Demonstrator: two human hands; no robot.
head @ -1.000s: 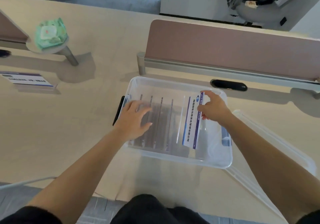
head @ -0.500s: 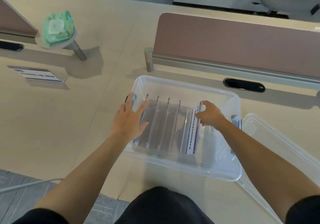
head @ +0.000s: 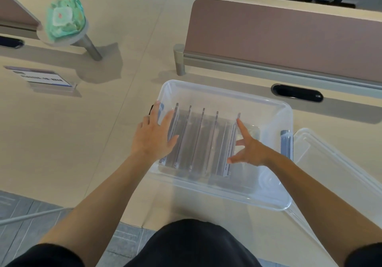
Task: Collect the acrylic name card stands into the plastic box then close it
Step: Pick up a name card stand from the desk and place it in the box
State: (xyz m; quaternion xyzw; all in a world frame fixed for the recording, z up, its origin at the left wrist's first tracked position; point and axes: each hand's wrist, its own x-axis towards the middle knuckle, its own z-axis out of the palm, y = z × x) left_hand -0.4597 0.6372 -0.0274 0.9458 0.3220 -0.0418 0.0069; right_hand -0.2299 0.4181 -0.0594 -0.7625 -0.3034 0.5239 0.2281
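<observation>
A clear plastic box (head: 275,201) stands open on the beige table in front of me. Several acrylic name card stands (head: 198,140) sit upright in a row inside it. My left hand (head: 154,136) lies flat with fingers spread against the leftmost stands at the box's left wall. My right hand (head: 249,149) is inside the box with fingers apart, the index tip touching the top of the rightmost stand (head: 231,148). It grips nothing. One more name card stand (head: 44,78) lies on the table at the far left. The clear lid (head: 339,173) rests to the right of the box.
A brown desk divider (head: 289,39) on a grey rail runs behind the box, with a black cable slot (head: 296,93) below it. A green wipes pack (head: 64,19) sits on a small round stand at the upper left. The table's front edge is close to my body.
My right hand lowered the card stand into the row and let go of it, fingers now spread. The left hand stayed pressed on the left stands. My view shifted down and left.
</observation>
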